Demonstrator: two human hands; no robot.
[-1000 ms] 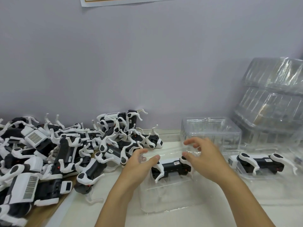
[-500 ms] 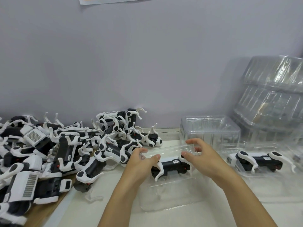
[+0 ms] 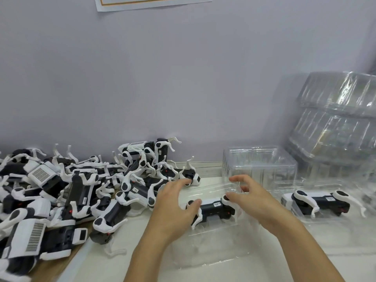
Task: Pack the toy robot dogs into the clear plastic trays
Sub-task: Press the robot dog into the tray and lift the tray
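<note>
A black and white toy robot dog (image 3: 213, 208) lies on its side in a clear plastic tray (image 3: 205, 253) in front of me. My left hand (image 3: 173, 206) is at the dog's left end, its thumb touching the white leg joint and its fingers stretched out. At the right end, my right hand (image 3: 252, 197) has its thumb on the other leg joint while its fingers arch loosely over the tray's far rim. A second dog (image 3: 319, 202) lies in another clear tray (image 3: 333, 224) to the right. A large pile of loose dogs (image 3: 77, 192) fills the left side.
A stack of empty clear trays (image 3: 258, 165) stands against the wall behind my right hand. Bagged bundles of trays (image 3: 337, 119) lean at the far right. The pile lies on a wooden surface (image 3: 50, 267) beside the white tabletop (image 3: 114, 267).
Both hands stay at the dog in the tray. My left fingers have stretched out a little more toward the pile. The right hand has barely moved.
</note>
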